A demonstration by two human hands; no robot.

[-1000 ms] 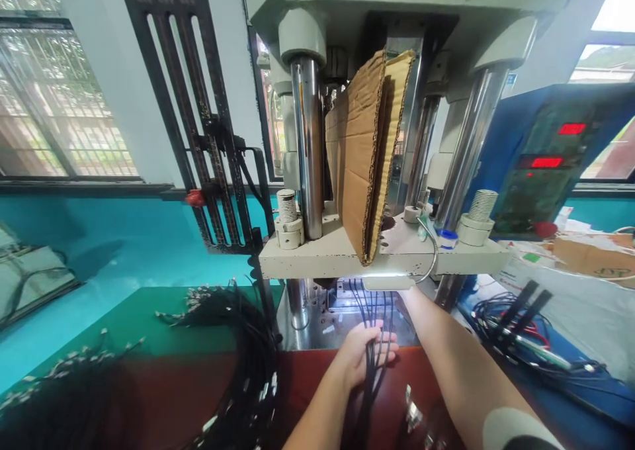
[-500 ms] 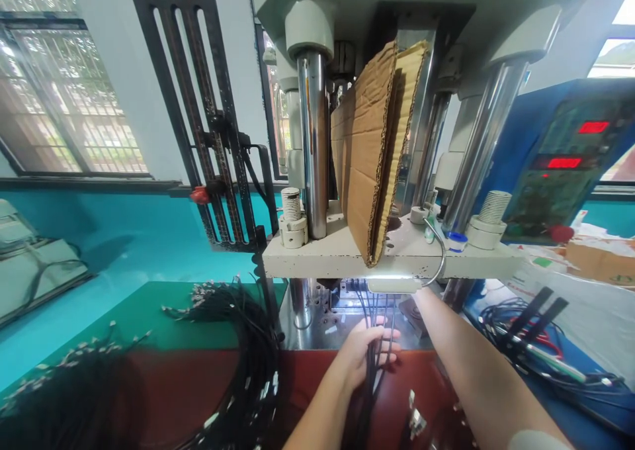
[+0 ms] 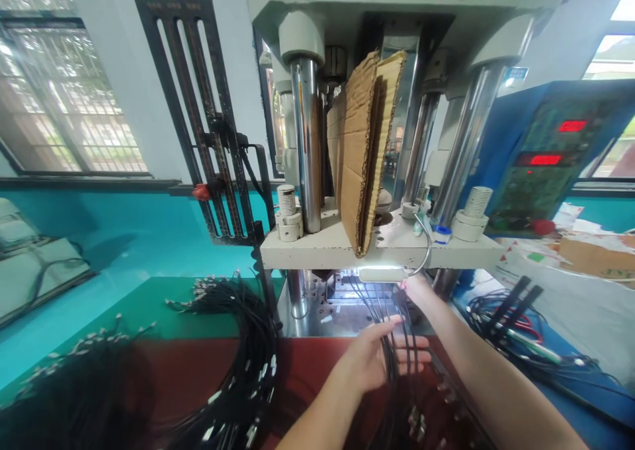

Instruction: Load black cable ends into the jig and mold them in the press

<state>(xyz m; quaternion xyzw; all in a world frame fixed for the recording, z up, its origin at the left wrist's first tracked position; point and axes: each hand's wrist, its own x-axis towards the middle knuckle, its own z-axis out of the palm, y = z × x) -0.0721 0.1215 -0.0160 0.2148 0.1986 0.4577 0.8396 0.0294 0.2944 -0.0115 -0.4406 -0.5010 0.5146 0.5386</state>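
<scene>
My left hand (image 3: pixel 381 357) is palm up below the machine's front edge, its fingers spread and thin black cables (image 3: pixel 391 370) lying across the palm. The cables run up to a lit metal mould (image 3: pixel 344 290) under the press plate (image 3: pixel 317 258) and hang down past the wrist. My right hand (image 3: pixel 411 286) is beside the lamp bar, at the right of the mould. Its fingers are small and partly hidden, close to some cables, so its grip is unclear. Metal cable ends (image 3: pixel 417 423) dangle below my left hand.
Large bundles of black cables (image 3: pixel 253 331) lie on the left. Folded cardboard (image 3: pixel 354 165) stands on the press plate between steel columns. A slotted black bracket (image 3: pixel 208 132) is at the left. A blue control box (image 3: pixel 555 152) and more cables (image 3: pixel 516 331) are at the right.
My left hand has moved right and slightly nearer, with the cables across it now slanting. My right hand has shifted left and its fingers show more beside the lamp. The view has shifted a little.
</scene>
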